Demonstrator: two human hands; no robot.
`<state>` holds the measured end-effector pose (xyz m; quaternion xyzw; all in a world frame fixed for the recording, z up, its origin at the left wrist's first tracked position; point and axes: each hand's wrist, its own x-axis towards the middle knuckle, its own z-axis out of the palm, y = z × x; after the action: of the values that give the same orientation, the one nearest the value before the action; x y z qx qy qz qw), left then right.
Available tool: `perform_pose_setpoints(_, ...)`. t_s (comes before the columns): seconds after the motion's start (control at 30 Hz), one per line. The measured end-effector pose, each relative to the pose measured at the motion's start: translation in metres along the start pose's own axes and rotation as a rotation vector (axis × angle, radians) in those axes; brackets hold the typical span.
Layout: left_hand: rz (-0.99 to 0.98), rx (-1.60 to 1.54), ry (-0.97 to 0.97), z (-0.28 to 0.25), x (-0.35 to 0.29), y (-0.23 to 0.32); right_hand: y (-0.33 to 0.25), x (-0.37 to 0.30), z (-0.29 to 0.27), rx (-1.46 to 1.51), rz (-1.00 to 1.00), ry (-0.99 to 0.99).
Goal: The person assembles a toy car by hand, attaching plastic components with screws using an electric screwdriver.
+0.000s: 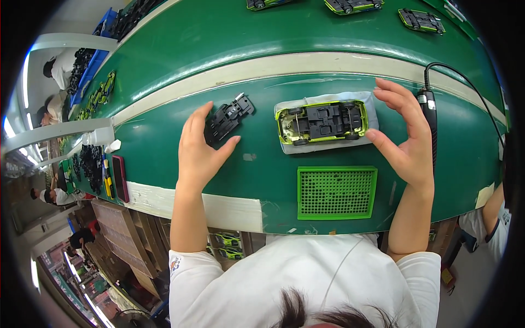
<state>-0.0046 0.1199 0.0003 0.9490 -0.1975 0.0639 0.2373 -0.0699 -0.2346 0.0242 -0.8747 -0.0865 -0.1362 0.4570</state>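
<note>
A toy car body (pixel 321 122) with a lime-green shell lies upside down on a pale grey padded block (pixel 314 146). Its dark inner base and wheels face up. My right hand (pixel 406 134) is open at the block's right end, the thumb tip close to or touching the car's edge. To the left, a black plastic car chassis (pixel 231 117) rests at a slant on the green bench. My left hand (pixel 199 146) curves open around its near left side, fingers and thumb apart; whether the fingers touch it I cannot tell.
A green perforated tray (pixel 336 194) sits near the bench's front edge. Beside my right hand stands a black electric screwdriver (pixel 428 112) with a cord. Farther back, upturned toy cars (pixel 421 22) lie on a green belt. At left are a phone (pixel 120 179), a yellow cutter (pixel 108 183) and black parts (pixel 91 167).
</note>
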Motion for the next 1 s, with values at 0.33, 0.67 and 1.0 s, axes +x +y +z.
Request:
perform_pose_setpoints(0.33, 0.164, -0.328, 0.097, -0.016, 0.017, 0.045, 0.005, -0.003, -0.003, -0.016, 0.028, 0.092)
perform_pose_setpoints(0.67, 0.474, -0.266, -0.164, 0.015, 0.047, 0.113, 0.006, -0.008, -0.009, 0.038, 0.050, 0.149)
perform_pose_setpoints(1.0, 0.372, -0.249, -0.187, 0.031, 0.045, 0.110, 0.005, -0.009, -0.005, 0.062, 0.045, 0.131)
